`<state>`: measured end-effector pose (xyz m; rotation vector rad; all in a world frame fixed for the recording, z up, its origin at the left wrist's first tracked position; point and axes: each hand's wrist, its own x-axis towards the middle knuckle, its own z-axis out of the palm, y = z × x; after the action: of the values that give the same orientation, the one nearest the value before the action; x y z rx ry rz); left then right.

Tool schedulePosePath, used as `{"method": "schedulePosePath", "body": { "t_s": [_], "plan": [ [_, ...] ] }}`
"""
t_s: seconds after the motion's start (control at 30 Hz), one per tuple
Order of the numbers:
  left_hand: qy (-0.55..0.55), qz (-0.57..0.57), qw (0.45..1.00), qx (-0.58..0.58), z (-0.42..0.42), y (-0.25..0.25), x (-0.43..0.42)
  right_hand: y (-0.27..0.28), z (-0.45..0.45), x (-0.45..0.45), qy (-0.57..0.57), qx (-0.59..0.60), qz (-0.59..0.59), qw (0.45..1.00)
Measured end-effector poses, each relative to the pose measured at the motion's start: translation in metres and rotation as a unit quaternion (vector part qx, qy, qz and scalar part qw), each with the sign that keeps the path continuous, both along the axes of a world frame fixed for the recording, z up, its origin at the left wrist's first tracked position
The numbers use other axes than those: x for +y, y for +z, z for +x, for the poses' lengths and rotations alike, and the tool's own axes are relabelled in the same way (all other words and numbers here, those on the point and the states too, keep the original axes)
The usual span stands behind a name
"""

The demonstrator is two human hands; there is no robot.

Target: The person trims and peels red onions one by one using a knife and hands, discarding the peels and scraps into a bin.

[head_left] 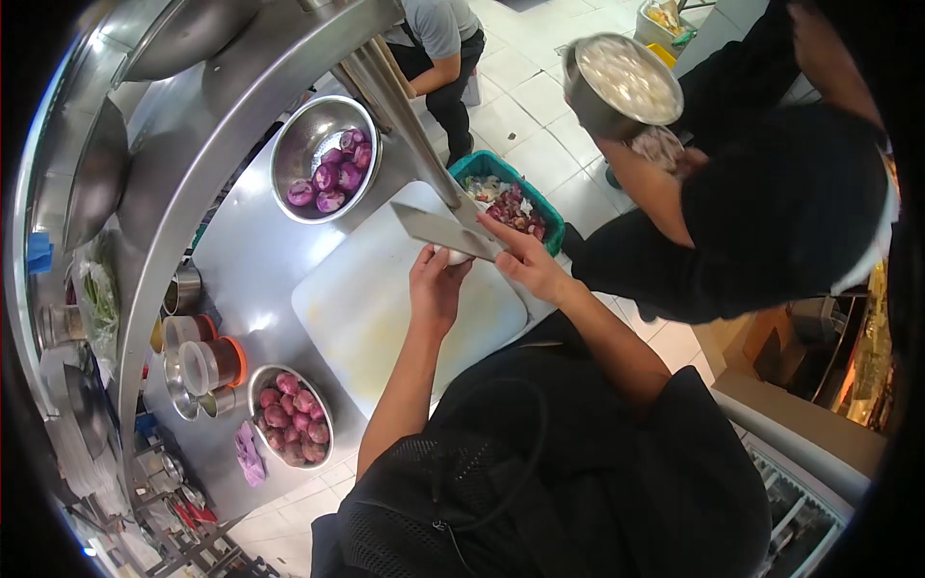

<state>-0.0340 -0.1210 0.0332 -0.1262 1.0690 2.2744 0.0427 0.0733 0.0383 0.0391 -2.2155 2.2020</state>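
Note:
My left hand [438, 281] is closed round a small whitish onion [453, 255] above the white cutting board [385, 328]. In my right hand [530, 262] is a wide-bladed knife [432, 229], its blade lying over the onion and pointing to the upper left. Peeled purple onions [328, 177] sit in a round steel bowl [285, 144] beyond the board. Unpeeled red onions [289, 409] fill a second steel bowl [330, 448] at the lower left. A green-lined bin [552, 217] with onion skins stands just past my right hand.
A person in black [771, 212] at the right holds a large pot [607, 120]. Another person [438, 58] is at the top. Containers [212, 364] and a purple cloth [250, 455] lie left on the steel table [251, 260]. A metal post [414, 125] rises beside the board.

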Motion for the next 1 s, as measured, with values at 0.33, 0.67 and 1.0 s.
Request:
{"method": "schedulePosePath", "body": {
  "t_s": [0.33,0.67,1.0],
  "plan": [
    [-0.022,0.164,0.986,-0.006,0.009,0.000,-0.002,-0.008,0.005,-0.014,0.020,0.061,0.002,0.998],
    [-0.086,0.080,0.993,0.000,0.017,-0.001,-0.001,-0.012,0.005,-0.009,-0.069,0.085,-0.057,0.992],
    [-0.120,0.059,0.990,-0.048,0.028,-0.009,0.016,-0.032,0.005,0.039,-0.052,-0.052,-0.155,0.985]
  ]
}}
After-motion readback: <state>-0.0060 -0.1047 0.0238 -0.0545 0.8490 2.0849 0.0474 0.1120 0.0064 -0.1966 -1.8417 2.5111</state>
